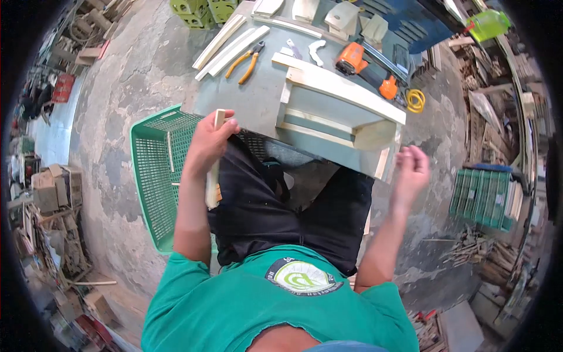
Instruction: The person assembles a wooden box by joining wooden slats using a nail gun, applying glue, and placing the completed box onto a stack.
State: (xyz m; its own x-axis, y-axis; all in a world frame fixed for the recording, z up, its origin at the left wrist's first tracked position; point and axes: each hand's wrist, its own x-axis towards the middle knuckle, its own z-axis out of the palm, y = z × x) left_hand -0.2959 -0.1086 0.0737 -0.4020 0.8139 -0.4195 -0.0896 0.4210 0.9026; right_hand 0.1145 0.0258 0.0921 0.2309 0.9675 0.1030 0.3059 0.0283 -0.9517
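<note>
My left hand (pixel 212 138) is closed around a narrow wooden strip (pixel 212 182), held nearly upright above my left thigh, its upper end poking past the thumb. My right hand (pixel 413 169) is raised off the right end of the table with its fingers curled in; whatever they may hold is hidden. Between the hands, an open wooden frame (pixel 346 94) of pale boards lies on the grey table (pixel 237 97). A short pale wood piece (pixel 382 163) shows at the table's edge near my right hand.
Pliers with orange handles (pixel 245 62), loose wooden strips (pixel 220 42) and an orange nail gun (pixel 352 58) lie on the table. A green plastic basket (pixel 153 182) stands left of my legs. A green crate (pixel 481 198) and scrap wood (pixel 478 249) are at right.
</note>
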